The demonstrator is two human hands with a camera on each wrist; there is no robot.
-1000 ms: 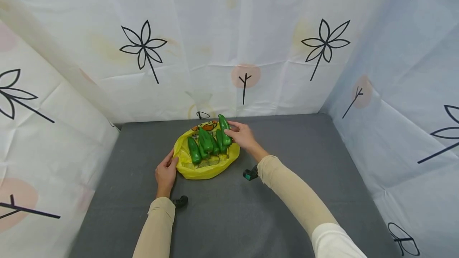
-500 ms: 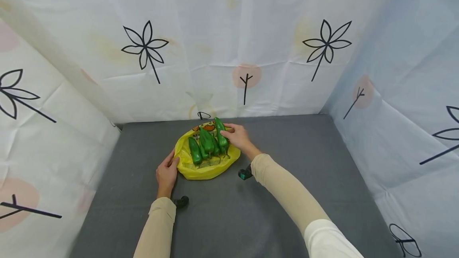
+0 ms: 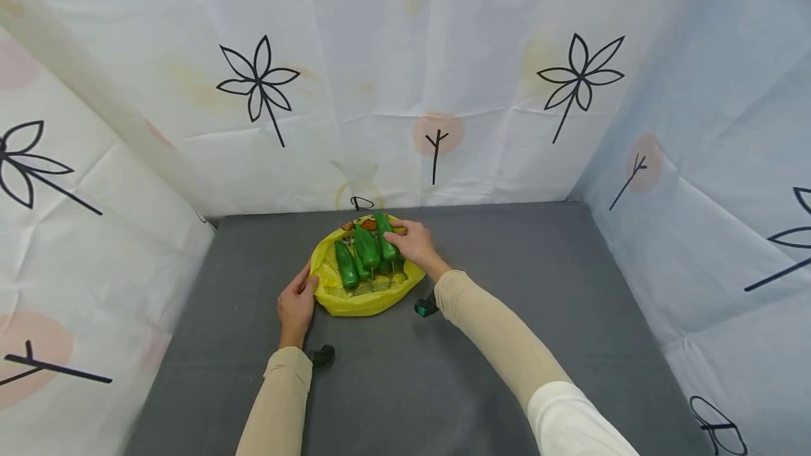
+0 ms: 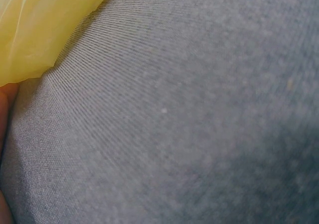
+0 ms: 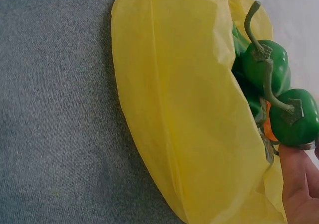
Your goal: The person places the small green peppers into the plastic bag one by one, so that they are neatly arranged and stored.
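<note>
A yellow plastic bag (image 3: 355,307) with its rim spread wide sits toward the back of the table. Several long green peppers (image 3: 346,266) lie in it side by side, stems toward the near rim. My left hand (image 3: 295,309) holds the bag's left edge, thumb at the rim; the left wrist view shows only a corner of yellow plastic (image 4: 40,30) and a sliver of finger. With my right hand (image 3: 415,243) I pinch a green pepper (image 3: 384,234) over the bag's right side. In the right wrist view this pepper (image 5: 294,127) shows its curved stem, close below another pepper (image 5: 269,67).
Dark grey cloth covers the table (image 3: 405,385). White patterned fabric (image 3: 355,76) stands behind it and along both sides. A small black wrist device (image 3: 322,355) sits at the left cuff, another (image 3: 427,305) below the right wrist.
My right hand has moved left and slightly down with the pepper, from the bag's right edge to further over the other peppers. My left hand stays at the bag's left edge.
</note>
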